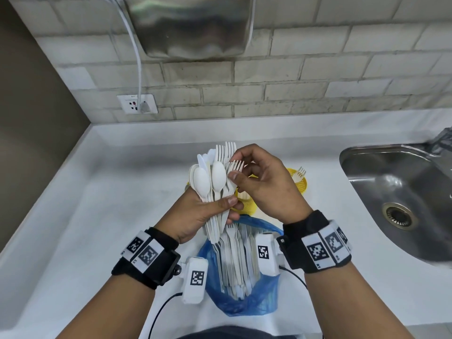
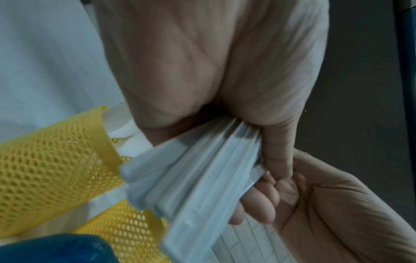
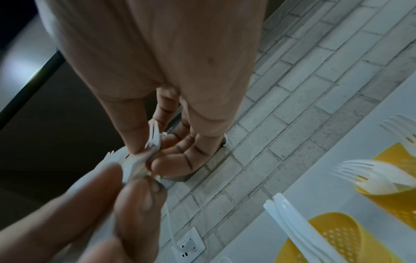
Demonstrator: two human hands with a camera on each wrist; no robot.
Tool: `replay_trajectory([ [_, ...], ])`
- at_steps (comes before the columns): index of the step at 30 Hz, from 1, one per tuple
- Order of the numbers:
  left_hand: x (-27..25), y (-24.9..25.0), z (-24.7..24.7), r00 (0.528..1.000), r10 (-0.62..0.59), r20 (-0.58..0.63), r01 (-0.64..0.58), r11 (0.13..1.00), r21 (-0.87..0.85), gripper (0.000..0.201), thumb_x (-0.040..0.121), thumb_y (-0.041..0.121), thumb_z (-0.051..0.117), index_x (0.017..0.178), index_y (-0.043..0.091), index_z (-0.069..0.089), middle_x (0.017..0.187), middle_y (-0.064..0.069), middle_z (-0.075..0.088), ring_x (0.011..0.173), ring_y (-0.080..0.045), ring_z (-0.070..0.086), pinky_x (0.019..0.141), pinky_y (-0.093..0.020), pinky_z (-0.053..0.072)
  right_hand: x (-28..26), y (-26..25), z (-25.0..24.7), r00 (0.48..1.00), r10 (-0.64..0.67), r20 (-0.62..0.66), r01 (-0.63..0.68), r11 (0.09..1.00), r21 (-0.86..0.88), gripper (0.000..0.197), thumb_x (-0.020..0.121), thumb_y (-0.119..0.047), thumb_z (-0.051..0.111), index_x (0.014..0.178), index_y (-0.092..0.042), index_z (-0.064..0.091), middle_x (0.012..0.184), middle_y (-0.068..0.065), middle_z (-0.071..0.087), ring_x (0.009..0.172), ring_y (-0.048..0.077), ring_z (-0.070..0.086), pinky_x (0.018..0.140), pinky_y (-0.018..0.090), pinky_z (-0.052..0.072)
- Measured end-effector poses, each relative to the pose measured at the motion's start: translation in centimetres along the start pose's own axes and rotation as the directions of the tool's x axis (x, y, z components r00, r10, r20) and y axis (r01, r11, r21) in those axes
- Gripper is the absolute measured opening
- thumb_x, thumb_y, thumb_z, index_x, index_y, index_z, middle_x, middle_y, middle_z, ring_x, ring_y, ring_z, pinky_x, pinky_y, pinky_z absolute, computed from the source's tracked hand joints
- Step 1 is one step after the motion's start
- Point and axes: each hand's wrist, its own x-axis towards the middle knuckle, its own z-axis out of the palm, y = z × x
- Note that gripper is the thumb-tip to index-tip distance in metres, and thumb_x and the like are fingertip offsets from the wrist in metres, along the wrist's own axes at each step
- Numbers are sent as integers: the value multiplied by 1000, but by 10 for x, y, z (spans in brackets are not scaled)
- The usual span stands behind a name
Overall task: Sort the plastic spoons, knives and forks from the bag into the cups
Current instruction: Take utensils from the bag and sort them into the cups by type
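Note:
My left hand (image 1: 220, 204) grips a fanned bundle of white plastic spoons, forks and knives (image 1: 215, 177) above the counter; their handles (image 2: 191, 178) stick out below my palm. My right hand (image 1: 241, 171) pinches the head of one fork (image 1: 235, 165) at the bundle's right edge, thumb and fingertips (image 3: 137, 137) closed on it. A blue bag (image 1: 244, 302) with more cutlery lies below my wrists. Behind the hands stand yellow mesh cups: one (image 3: 394, 179) holds forks, another (image 3: 333, 238) holds knives (image 3: 290, 224), and a third (image 2: 45, 169) shows white pieces inside.
A steel sink (image 1: 396, 192) is sunk into the white counter (image 1: 97, 204) at the right. A wall socket (image 1: 137, 104) with a white cable sits on the brick wall at the back left. A steel unit (image 1: 190, 25) hangs above.

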Motion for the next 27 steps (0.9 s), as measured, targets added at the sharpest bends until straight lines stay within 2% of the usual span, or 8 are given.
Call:
replay_trajectory([
  [4,-2,1,-8,1000,19,4,-19,1000,20,28,96,9,64,117,-9,62,92,-16,71,78,-29,67,74,-38,55,3,1,-1,997,23,-69,-16,995,96,20,93,2,68,99,-16,63,94,-11,63,75,15,55,67,33,53],
  [7,-3,-1,-14,1000,21,3,-21,1000,1,35,99,9,66,120,-17,54,97,-20,69,77,-31,66,81,-42,51,3,3,-2,993,44,-114,-23,985,173,15,88,-6,69,98,-16,62,98,0,64,77,23,57,67,36,53],
  [11,-6,-2,-13,1000,20,-19,-20,1000,-15,39,97,9,67,120,-20,52,98,-21,69,76,-30,66,76,-39,53,-2,7,6,988,74,-138,-41,973,226,16,91,-7,69,106,-10,62,96,6,65,78,24,59,66,35,53],
  [13,-8,-2,-12,999,25,-24,-25,999,-20,39,97,7,67,120,-20,52,96,-20,70,76,-30,67,74,-38,54,-5,7,11,989,114,-89,-91,970,227,16,97,-6,67,112,-7,65,96,7,69,78,22,62,68,36,54],
  [17,-10,0,-10,998,6,-55,-7,999,-33,34,92,9,68,118,-12,59,98,-22,73,79,-31,70,74,-39,58,-10,9,14,983,182,30,-184,961,208,17,104,-16,60,111,-3,68,88,11,72,68,24,62,68,38,54],
  [20,-10,0,-6,997,-9,-77,4,998,-70,25,89,8,68,111,-2,61,100,-24,74,80,-33,71,73,-40,61,-10,9,10,981,187,-41,-172,955,243,15,104,-13,59,106,-1,69,88,12,74,77,22,68,72,36,57],
  [23,-10,-2,-2,996,-8,-91,-1,995,-103,10,94,2,64,104,0,62,99,-26,73,75,-33,68,67,-38,57,-7,11,7,967,226,-117,-179,930,321,16,105,-12,56,106,-2,67,89,9,70,83,24,69,72,36,56],
  [27,-12,-1,0,993,-7,-122,-6,994,-107,12,90,6,66,99,-1,64,96,-25,74,69,-29,68,64,-37,55,-6,11,10,957,284,-55,-243,892,381,22,107,-20,52,108,-4,67,97,14,65,85,24,66,70,34,55],
])
